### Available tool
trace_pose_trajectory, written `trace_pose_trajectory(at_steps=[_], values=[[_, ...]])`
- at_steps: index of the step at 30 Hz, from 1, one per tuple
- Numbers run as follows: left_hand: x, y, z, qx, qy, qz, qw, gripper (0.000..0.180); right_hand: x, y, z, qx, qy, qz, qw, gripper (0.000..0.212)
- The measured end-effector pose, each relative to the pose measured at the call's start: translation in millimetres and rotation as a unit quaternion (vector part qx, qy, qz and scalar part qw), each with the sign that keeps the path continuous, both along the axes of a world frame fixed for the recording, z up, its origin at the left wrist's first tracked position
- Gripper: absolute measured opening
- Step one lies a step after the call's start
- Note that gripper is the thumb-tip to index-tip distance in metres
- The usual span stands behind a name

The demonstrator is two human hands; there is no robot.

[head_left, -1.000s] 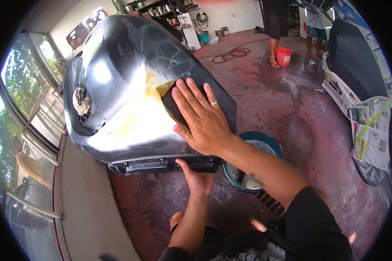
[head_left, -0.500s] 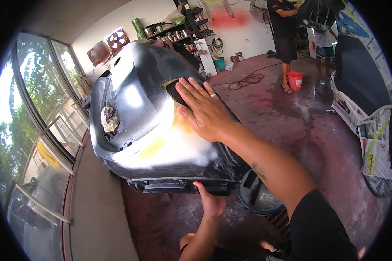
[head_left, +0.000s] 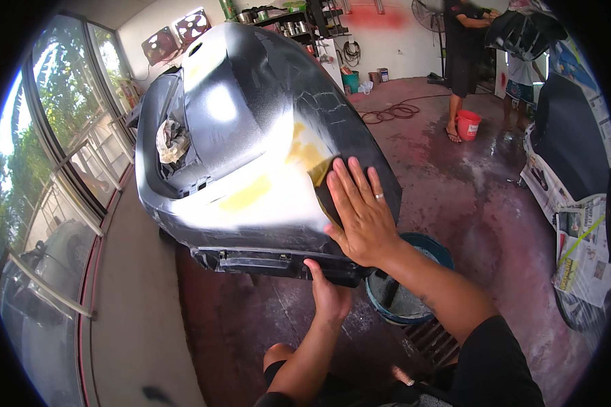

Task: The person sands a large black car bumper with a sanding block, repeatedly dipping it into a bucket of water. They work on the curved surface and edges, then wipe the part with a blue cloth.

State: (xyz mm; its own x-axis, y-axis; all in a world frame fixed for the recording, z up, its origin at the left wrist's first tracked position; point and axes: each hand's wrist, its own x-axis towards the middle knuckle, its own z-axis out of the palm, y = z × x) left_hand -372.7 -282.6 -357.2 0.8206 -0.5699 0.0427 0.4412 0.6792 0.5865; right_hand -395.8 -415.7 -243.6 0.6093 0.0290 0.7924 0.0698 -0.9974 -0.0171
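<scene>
A dark grey car bumper stands in front of me, with pale sanded areas and yellow filler patches. My right hand lies flat on its right side, fingers spread, pressing a dark sanding sheet against the surface; a ring sits on one finger. My left hand grips the bumper's lower edge from below. A crumpled rag is stuffed in an opening on the bumper's left.
A blue bucket sits on the wet red floor just under my right forearm. A red bucket stands by a person's feet at the back. Newspaper-masked car parts line the right. Windows run along the left.
My right hand with the sanding sheet has slid down the bumper toward its lower right edge. The view has shifted, and the bumper looks closer. My left hand stays on the lower edge.
</scene>
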Motion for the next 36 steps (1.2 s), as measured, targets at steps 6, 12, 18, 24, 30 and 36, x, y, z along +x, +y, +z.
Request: trace_pose_trajectory(at_steps=[6, 12, 18, 24, 30, 36], values=[[5.8, -5.8, -6.1, -0.012, -0.018, -0.03, 0.999, 0.089, -9.2, -2.0, -40.1, -0.103, -0.03, -0.028, 0.994, 0.084], [7.8, 0.7, -9.0, -0.016, -0.027, -0.025, 0.999, 0.084, -4.1, 10.2, -29.5, -0.117, -0.02, -0.007, 0.993, 0.085], [4.8, -7.9, -12.6, -0.037, -0.004, -0.026, 0.999, 0.075, -35.3, -17.0, -79.1, -0.183, 0.044, -0.019, 0.982, 0.078], [9.3, -7.0, -11.6, -0.04, -0.022, -0.015, 0.999, 0.076, -50.8, 5.0, -39.4, -0.014, -0.075, 0.066, 0.995, 0.062], [15.8, -3.3, -16.2, -0.043, 0.017, -0.019, 0.999, 0.067, -106.8, -41.2, -159.2, 0.435, -0.19, -0.063, 0.878, 0.049], [17.3, -2.7, -23.8, 0.022, -0.045, -0.033, 0.998, 0.065, -137.4, -140.8, -278.6, 0.377, 0.176, -0.254, 0.873, 0.056]])
